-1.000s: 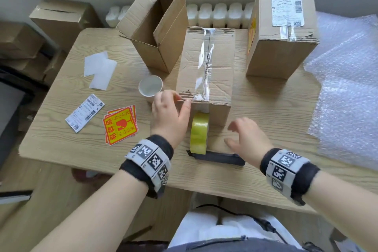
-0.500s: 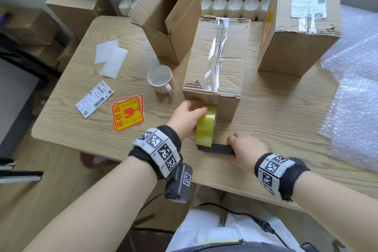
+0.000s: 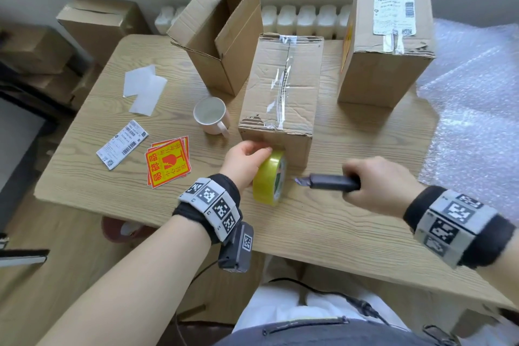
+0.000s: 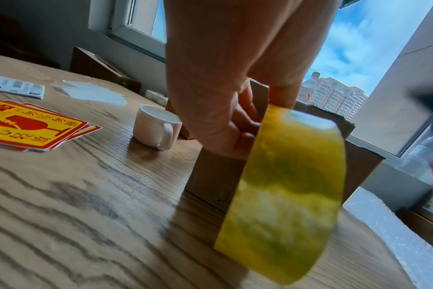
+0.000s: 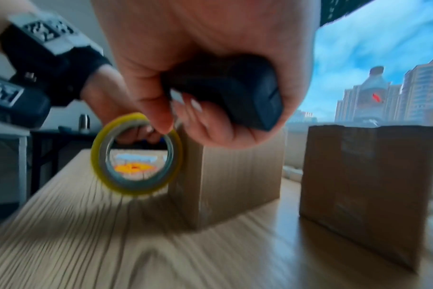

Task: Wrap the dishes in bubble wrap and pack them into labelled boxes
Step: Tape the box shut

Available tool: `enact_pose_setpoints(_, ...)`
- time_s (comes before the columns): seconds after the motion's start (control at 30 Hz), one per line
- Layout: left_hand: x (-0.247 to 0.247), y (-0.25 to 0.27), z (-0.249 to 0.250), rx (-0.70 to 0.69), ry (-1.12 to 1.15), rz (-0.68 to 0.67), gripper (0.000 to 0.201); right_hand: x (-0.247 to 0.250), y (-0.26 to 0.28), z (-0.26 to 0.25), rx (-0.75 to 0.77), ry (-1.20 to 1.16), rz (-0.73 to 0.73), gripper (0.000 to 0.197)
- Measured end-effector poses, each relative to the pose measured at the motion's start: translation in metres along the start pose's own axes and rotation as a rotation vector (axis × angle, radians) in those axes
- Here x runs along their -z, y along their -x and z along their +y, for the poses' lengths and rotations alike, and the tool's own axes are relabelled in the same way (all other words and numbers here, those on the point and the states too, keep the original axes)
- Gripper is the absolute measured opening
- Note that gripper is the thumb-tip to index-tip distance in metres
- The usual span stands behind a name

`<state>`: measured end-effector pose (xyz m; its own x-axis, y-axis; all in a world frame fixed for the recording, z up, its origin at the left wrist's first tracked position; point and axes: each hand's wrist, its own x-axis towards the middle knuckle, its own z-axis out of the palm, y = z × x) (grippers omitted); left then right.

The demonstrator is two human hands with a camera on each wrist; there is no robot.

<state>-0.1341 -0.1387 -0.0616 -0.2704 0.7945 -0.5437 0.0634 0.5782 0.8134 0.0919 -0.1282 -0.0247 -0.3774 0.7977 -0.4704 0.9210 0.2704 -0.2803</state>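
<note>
My left hand (image 3: 247, 159) grips a yellow tape roll (image 3: 269, 178) (image 4: 287, 193) (image 5: 136, 154), held upright just in front of the taped cardboard box (image 3: 282, 95). Its fingers curl through the roll's core (image 4: 245, 125). My right hand (image 3: 379, 184) grips a black utility knife (image 3: 328, 182) (image 5: 235, 93) above the table, its tip pointing left at the roll. A white mug (image 3: 211, 115) (image 4: 156, 127) stands unwrapped left of the taped box. An open empty box (image 3: 222, 36) stands behind it. Bubble wrap (image 3: 474, 109) lies at the right.
A tall taped box with a shipping label (image 3: 387, 36) stands at the back right. Red-yellow fragile stickers (image 3: 168, 161), a barcode label (image 3: 122, 143) and white backing sheets (image 3: 144, 88) lie at the table's left. More boxes (image 3: 101, 19) sit on the floor beyond the wooden table (image 3: 323, 222).
My left hand came down from the box edge and took hold of the tape roll. My right hand picked the knife up off the table and lifted it to the right.
</note>
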Motion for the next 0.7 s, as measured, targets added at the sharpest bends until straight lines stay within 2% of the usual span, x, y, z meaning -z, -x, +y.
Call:
enact_pose_setpoints(0.13,-0.002,0.002,-0.002,0.003,0.032,-0.004,0.004,0.017,-0.013,-0.036,0.225,-0.189,0.388,0.019)
enact_pose_setpoints(0.2,-0.003,0.003,-0.003,-0.008,0.017,0.001,0.009,0.022,-0.028,-0.058,0.272,-0.161,0.482,0.026)
enact_pose_setpoints(0.3,-0.002,0.005,-0.002,0.016,-0.008,0.005,0.007,0.026,-0.054,-0.079,0.221,0.031,0.406,0.038)
enact_pose_setpoints(0.37,0.000,0.008,-0.001,0.017,-0.016,0.006,0.009,0.025,-0.066,-0.082,0.198,0.089,0.371,0.038)
enact_pose_setpoints(0.47,0.002,0.013,-0.003,-0.011,-0.043,0.011,0.025,0.019,-0.073,-0.076,0.183,0.038,0.371,0.036)
enact_pose_setpoints(0.57,0.004,0.016,-0.004,-0.050,-0.073,0.006,0.027,0.017,-0.076,-0.074,0.189,0.008,0.378,0.037)
enact_pose_setpoints(0.7,0.006,0.009,-0.003,-0.120,-0.353,0.084,0.030,0.018,-0.080,-0.074,0.172,-0.015,0.368,0.037)
